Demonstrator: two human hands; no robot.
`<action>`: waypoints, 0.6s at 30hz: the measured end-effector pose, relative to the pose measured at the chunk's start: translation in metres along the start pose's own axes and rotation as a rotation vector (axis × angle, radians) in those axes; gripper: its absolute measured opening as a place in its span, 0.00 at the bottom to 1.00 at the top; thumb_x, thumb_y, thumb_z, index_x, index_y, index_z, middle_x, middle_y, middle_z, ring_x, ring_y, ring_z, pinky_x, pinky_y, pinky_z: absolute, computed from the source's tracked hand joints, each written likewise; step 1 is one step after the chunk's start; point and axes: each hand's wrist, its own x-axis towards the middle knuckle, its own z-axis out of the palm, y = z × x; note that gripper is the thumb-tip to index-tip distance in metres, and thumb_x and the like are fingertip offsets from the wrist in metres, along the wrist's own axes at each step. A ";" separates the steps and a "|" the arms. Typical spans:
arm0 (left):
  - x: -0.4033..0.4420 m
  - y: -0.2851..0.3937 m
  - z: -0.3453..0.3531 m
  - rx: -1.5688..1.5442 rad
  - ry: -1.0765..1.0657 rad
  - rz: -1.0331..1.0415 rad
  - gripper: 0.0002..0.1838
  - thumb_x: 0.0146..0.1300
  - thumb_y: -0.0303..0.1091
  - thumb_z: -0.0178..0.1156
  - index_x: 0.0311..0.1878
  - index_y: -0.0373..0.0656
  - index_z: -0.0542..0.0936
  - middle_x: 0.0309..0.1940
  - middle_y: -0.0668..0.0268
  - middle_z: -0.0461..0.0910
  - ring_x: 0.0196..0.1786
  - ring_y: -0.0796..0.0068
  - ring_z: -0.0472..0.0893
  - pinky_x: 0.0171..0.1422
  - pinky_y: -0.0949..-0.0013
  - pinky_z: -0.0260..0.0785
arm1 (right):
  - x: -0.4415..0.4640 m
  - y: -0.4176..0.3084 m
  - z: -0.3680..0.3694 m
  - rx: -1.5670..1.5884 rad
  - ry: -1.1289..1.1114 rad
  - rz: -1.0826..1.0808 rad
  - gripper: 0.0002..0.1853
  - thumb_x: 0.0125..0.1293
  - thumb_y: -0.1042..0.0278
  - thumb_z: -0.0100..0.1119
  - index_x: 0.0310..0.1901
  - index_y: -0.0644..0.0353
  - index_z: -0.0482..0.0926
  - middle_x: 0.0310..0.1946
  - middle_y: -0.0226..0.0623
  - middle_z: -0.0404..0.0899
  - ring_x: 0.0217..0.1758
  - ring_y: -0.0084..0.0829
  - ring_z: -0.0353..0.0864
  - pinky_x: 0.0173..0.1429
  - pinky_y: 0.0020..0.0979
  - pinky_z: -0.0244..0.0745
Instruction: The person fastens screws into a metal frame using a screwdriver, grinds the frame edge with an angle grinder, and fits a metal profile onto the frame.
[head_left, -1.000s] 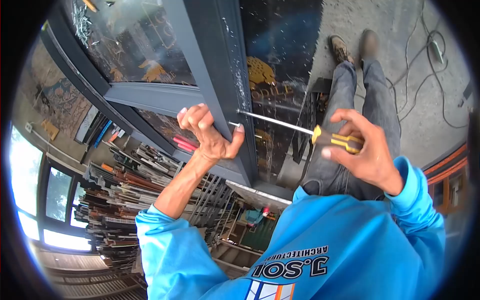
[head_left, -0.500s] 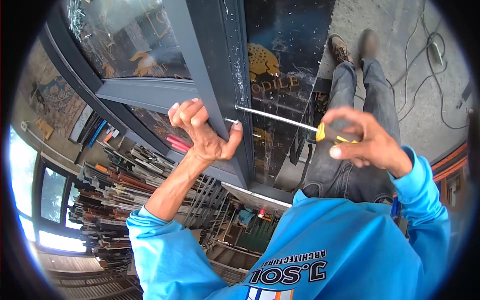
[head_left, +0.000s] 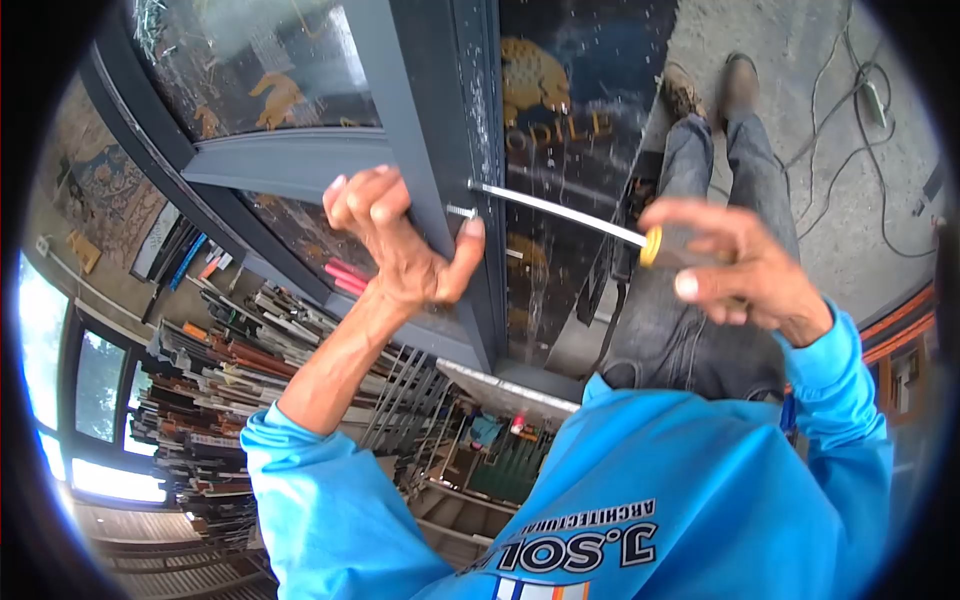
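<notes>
A long-shafted screwdriver (head_left: 560, 212) with a yellow-collared handle is in my right hand (head_left: 740, 262). The index finger and thumb lie loosely around the handle, partly hiding it. Its tip meets the inner channel of a dark grey metal frame (head_left: 415, 130), where a screw head cannot be made out. My left hand (head_left: 400, 240) clasps the frame's upright bar, fingers curled on one side and thumb on the other. Just beside that thumb's tip, a small silver screw (head_left: 461, 211) sits against the bar.
A dark printed board (head_left: 560, 190) lies below the frame. Pink-red handles (head_left: 346, 278) show behind my left wrist. Stacked metal profiles (head_left: 250, 400) fill the lower left. A cable (head_left: 815, 150) trails over the concrete floor (head_left: 760, 30) at upper right, past my shoes.
The frame and screwdriver tip sit slightly higher in view. My right hand's fingers have shifted around the handle, and its yellow stripe is now out of sight. My left hand keeps its hold.
</notes>
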 end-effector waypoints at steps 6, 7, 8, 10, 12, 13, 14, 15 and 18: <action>0.000 -0.004 0.000 -0.015 0.004 0.014 0.32 0.41 0.45 0.64 0.49 0.42 0.67 0.45 0.59 0.64 0.51 0.61 0.62 0.60 0.52 0.46 | 0.001 0.010 0.007 -1.342 0.566 -1.106 0.17 0.51 0.68 0.71 0.43 0.60 0.81 0.23 0.36 0.76 0.20 0.33 0.74 0.23 0.30 0.68; 0.000 -0.004 -0.001 -0.002 0.007 0.017 0.32 0.41 0.45 0.64 0.50 0.42 0.67 0.45 0.60 0.64 0.51 0.62 0.62 0.60 0.52 0.45 | 0.003 0.008 0.005 -1.472 0.547 -1.028 0.16 0.52 0.66 0.70 0.43 0.60 0.82 0.23 0.36 0.76 0.20 0.32 0.74 0.22 0.30 0.68; 0.001 -0.005 0.002 0.011 0.018 0.018 0.32 0.41 0.45 0.64 0.50 0.42 0.67 0.45 0.60 0.64 0.51 0.62 0.62 0.60 0.52 0.45 | 0.006 0.007 -0.003 -1.415 0.459 -0.921 0.16 0.57 0.62 0.68 0.44 0.62 0.81 0.23 0.36 0.76 0.17 0.27 0.72 0.19 0.28 0.65; 0.001 -0.007 0.004 0.005 0.022 0.021 0.32 0.41 0.45 0.64 0.50 0.42 0.67 0.45 0.60 0.64 0.51 0.62 0.62 0.60 0.52 0.45 | 0.012 -0.022 -0.017 -0.746 0.197 -0.328 0.16 0.60 0.61 0.67 0.45 0.64 0.81 0.22 0.35 0.75 0.15 0.24 0.71 0.17 0.27 0.62; 0.001 -0.007 0.002 0.003 0.007 0.036 0.32 0.41 0.45 0.63 0.50 0.42 0.66 0.45 0.60 0.64 0.51 0.62 0.62 0.60 0.52 0.45 | 0.010 -0.029 -0.015 0.050 -0.037 0.293 0.20 0.65 0.56 0.64 0.47 0.68 0.79 0.19 0.33 0.74 0.14 0.17 0.67 0.14 0.22 0.56; 0.004 -0.008 0.003 0.011 0.026 0.043 0.32 0.41 0.45 0.63 0.50 0.42 0.66 0.45 0.60 0.64 0.51 0.62 0.62 0.60 0.52 0.45 | 0.009 -0.032 -0.014 0.036 -0.032 0.276 0.20 0.65 0.56 0.64 0.47 0.68 0.79 0.19 0.33 0.74 0.14 0.17 0.67 0.14 0.22 0.56; 0.006 -0.007 0.004 0.018 0.024 0.045 0.32 0.41 0.45 0.63 0.50 0.42 0.66 0.45 0.60 0.64 0.51 0.62 0.62 0.60 0.52 0.45 | 0.005 -0.032 -0.011 -0.089 -0.006 0.189 0.21 0.62 0.57 0.66 0.47 0.67 0.79 0.18 0.32 0.73 0.14 0.17 0.68 0.16 0.22 0.57; 0.004 -0.005 0.000 0.024 0.006 0.041 0.31 0.41 0.45 0.63 0.49 0.43 0.66 0.44 0.60 0.64 0.51 0.63 0.62 0.59 0.52 0.45 | 0.002 -0.029 -0.005 -0.203 0.010 0.113 0.21 0.59 0.58 0.69 0.46 0.67 0.79 0.18 0.31 0.73 0.15 0.17 0.68 0.17 0.22 0.57; 0.005 -0.004 0.003 0.006 0.050 0.049 0.30 0.42 0.45 0.63 0.48 0.44 0.66 0.44 0.61 0.64 0.50 0.63 0.62 0.58 0.52 0.46 | -0.002 0.007 0.006 -1.038 0.435 -0.783 0.22 0.52 0.70 0.71 0.48 0.66 0.77 0.21 0.33 0.74 0.24 0.18 0.72 0.25 0.26 0.65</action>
